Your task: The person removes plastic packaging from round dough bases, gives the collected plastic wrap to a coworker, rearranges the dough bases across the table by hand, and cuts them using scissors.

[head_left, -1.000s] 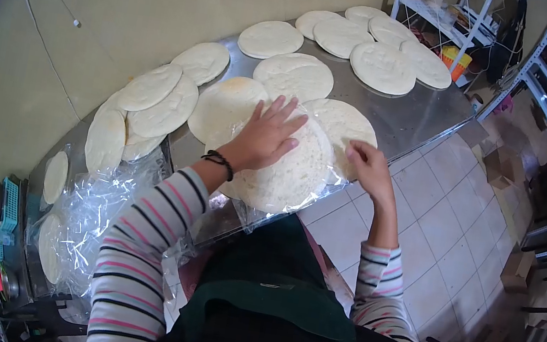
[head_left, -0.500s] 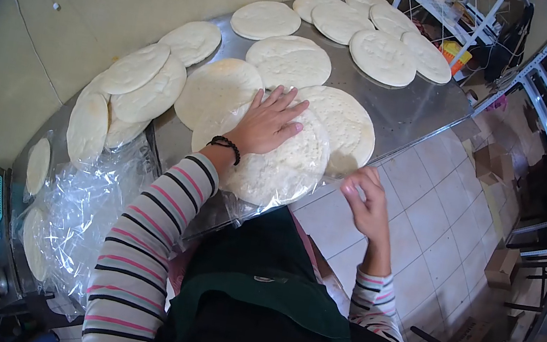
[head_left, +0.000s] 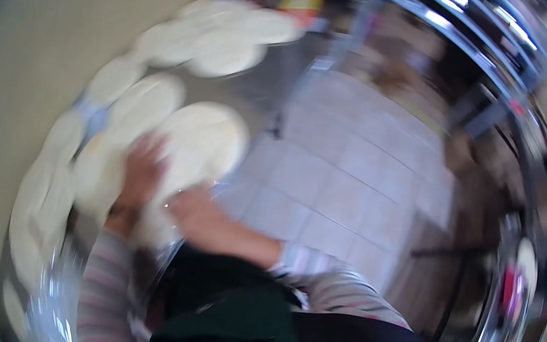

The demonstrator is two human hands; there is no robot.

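Observation:
The view is smeared by motion. My left hand (head_left: 143, 170) lies with fingers stretched out over a round flat bread base (head_left: 154, 225), which is largely hidden under my hands. Close beside it my right hand (head_left: 192, 207) is at that base's right edge; its fingers are too blurred to tell if they grip anything. Another pale base (head_left: 211, 138) lies just beyond my hands, and a slightly browner one (head_left: 92, 174) lies to the left. Clear plastic bags (head_left: 56, 301) sit at the lower left.
Several more bases (head_left: 224, 52) lie at the far end of the metal table (head_left: 260, 94), and others (head_left: 40, 198) overlap along the wall (head_left: 26, 60). To the right is a tiled floor (head_left: 339, 160), with metal shelving (head_left: 448, 16) behind.
The camera has swung to the right, so the table now appears further left. My right hand has come in from beyond the table edge to beside my left hand, which stays on the base.

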